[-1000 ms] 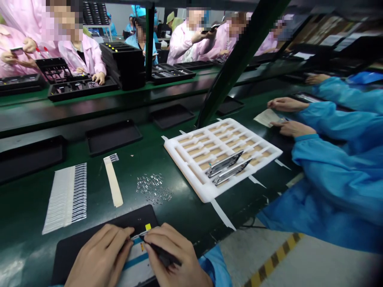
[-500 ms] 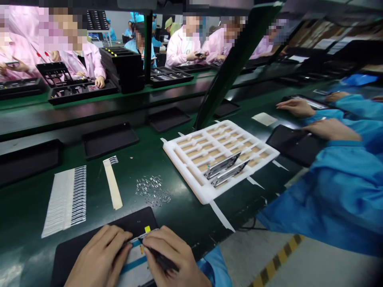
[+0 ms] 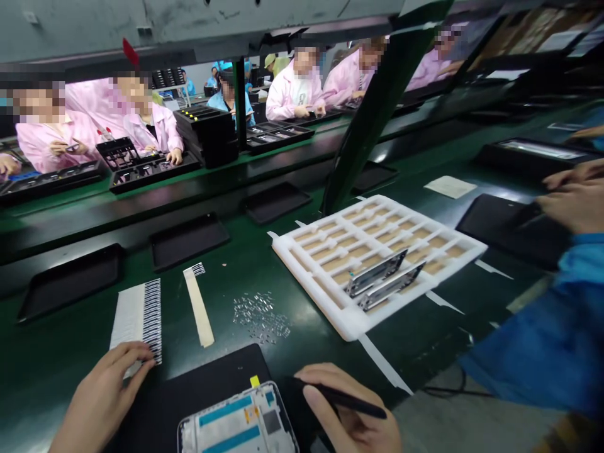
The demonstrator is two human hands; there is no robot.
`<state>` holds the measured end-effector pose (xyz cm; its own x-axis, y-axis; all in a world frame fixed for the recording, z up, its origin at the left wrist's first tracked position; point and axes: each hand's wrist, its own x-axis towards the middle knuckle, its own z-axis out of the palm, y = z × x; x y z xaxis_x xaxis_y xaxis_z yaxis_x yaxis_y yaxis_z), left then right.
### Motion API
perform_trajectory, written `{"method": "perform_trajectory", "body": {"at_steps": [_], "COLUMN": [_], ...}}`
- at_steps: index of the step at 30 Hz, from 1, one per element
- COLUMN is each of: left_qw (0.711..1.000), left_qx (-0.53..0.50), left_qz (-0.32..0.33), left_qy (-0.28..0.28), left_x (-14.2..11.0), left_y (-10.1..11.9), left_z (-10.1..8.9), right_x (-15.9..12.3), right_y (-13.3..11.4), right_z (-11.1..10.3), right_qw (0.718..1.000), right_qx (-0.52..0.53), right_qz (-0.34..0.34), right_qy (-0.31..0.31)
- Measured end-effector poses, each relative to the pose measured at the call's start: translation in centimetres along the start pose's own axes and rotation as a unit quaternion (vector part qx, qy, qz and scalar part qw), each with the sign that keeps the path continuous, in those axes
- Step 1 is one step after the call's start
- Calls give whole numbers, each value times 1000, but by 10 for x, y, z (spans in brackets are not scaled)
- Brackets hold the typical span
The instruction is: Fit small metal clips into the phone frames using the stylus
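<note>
My left hand [image 3: 101,399] has its fingertips at the lower edge of a sheet of white and black striped strips [image 3: 136,321], and I cannot tell whether they grip it. A phone's front frame [image 3: 238,421], with blue tape on it, lies on a black mat [image 3: 207,390] between my hands. My right hand [image 3: 349,409] is shut on a slim black pen-like tool [image 3: 352,401], its tip pointing left, just right of the frame.
Nearby on the green bench lie a cream strip [image 3: 199,308] and a scatter of small metal parts [image 3: 260,318]. A white foam tray [image 3: 377,264] holds two metal frames [image 3: 384,281]. A co-worker's hands [image 3: 576,195] are at the right, over a black mat. Black trays line the bench behind.
My left hand has left the phone frame and moved left to the striped sheet. My right hand has moved right with the tool, uncovering the frame. The co-worker's arms have drawn back rightward.
</note>
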<state>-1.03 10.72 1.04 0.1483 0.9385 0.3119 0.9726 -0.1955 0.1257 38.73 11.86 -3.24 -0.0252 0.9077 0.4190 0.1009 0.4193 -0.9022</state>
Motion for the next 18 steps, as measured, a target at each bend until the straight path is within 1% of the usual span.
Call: {"method": "perform_trajectory", "body": {"at_steps": [3, 6, 8, 9, 11, 13, 16, 18], "left_qw": [1000, 1000, 999, 998, 995, 993, 992, 991], "left_qx": [1, 6, 17, 26, 43, 49, 61, 87], "left_qz": [14, 26, 45, 59, 89, 107, 102, 93], "left_qy": [-13, -15, -11, -9, -11, -23, -38, -35], "left_x": [-11, -18, -14, -8, 15, 49, 109, 140], "left_y": [-5, -3, 1, 4, 12, 22, 33, 37], "left_z": [4, 4, 1, 0, -1, 3, 19, 30], "right_x": [-3, -2, -1, 1, 2, 3, 0, -3], "right_y": [3, 3, 4, 4, 4, 4, 2, 1], "right_z": [-4, -5, -4, -4, -2, 0, 2, 0], "right_qw": [1000, 1000, 1000, 1000, 999, 999, 999, 999], "right_qx": [-11, -15, -18, -20, -23, -23, -24, -25], "right_qz": [7, 7, 1, -5, -22, -32, -37, -37], "right_qy": [-8, -6, -6, -5, -1, 1, 5, 6]}}
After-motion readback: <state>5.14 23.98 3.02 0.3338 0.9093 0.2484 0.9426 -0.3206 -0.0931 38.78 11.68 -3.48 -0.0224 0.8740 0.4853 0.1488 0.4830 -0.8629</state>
